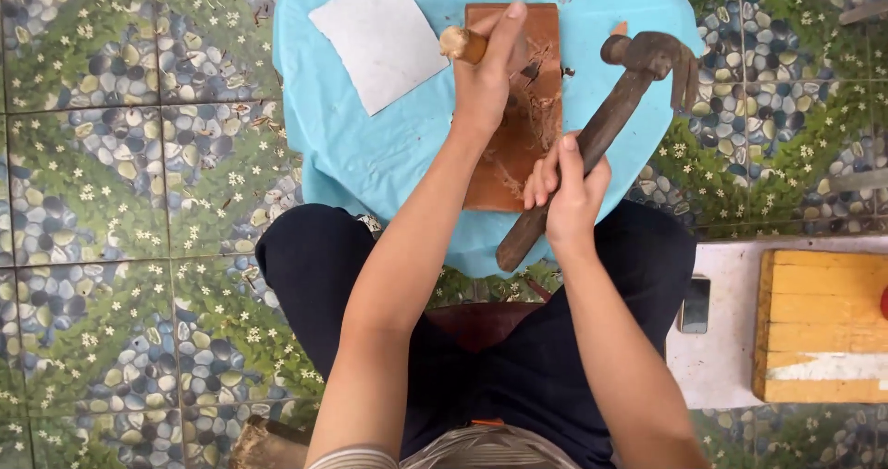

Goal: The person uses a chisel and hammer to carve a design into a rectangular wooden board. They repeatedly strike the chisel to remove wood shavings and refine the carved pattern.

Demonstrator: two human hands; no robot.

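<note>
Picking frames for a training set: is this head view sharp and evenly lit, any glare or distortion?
Head view: even, soft light, no glare; left hand on the chisel handle and right hand on the hammer look sharp; floor tiles bend slightly at the edges.

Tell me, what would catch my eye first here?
Probably the rusty claw hammer, gripped mid-handle by the right hand over the round blue table. Beside it, the left hand holds a wooden-handled tool upright on a reddish wooden board strewn with shavings. The pebble-and-flower floor tiles stand out too.
</note>
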